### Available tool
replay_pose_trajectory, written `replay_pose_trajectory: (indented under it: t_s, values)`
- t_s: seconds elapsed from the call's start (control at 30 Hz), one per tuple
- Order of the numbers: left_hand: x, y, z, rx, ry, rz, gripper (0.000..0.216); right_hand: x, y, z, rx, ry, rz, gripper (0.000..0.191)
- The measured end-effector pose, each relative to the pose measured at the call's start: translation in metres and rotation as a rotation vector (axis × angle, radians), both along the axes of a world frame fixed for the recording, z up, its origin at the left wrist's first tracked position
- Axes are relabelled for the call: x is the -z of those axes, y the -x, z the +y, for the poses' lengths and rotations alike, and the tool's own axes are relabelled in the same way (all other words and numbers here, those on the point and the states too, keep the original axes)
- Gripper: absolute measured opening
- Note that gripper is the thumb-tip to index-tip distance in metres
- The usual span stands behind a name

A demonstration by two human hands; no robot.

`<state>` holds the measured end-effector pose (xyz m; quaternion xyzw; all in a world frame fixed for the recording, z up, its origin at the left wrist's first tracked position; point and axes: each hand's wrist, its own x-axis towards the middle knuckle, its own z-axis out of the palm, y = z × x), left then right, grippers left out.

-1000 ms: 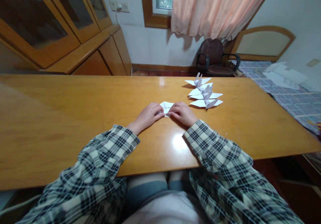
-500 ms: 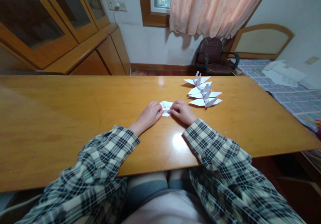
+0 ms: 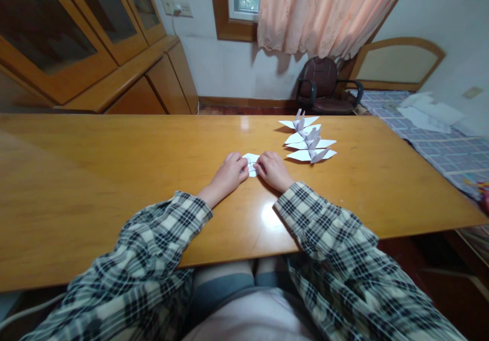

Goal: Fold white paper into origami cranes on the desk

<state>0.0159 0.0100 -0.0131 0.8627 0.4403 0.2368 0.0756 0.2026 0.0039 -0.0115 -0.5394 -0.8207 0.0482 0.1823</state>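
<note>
A small white folded paper (image 3: 251, 158) lies on the wooden table, between my two hands. My left hand (image 3: 231, 168) grips its left side, with the thumb and fingers closed on the edge. On the other side my right hand (image 3: 272, 168) has its fingertips pressed together on the paper's right part. The hands cover both ends of the paper, so only its middle shows, with fold lines across it. Several finished white paper cranes (image 3: 311, 155) stand in a row beyond my right hand, wings spread.
The wooden table (image 3: 114, 178) reaches wide to both sides. Behind it are a brown armchair (image 3: 320, 83), a pink curtain (image 3: 317, 15) and a wooden cabinet (image 3: 153, 86). A bed with a checked cover (image 3: 416, 142) stands at the right, with white sheets of paper (image 3: 428, 114) on it.
My right hand has moved slightly left along the paper, closer to my left hand, and covers more of it. My left hand stays nearly where it was.
</note>
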Motion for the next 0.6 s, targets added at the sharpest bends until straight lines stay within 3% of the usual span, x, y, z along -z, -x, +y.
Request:
replay_pose_trajectory:
  t_s: [0.6]
  values:
    - [-0.0015,-0.0076,-0.0053,-0.145,-0.047,0.196,0.008,-0.0008,0.0083,-0.0029,0.058,-0.003,-0.019,0.013]
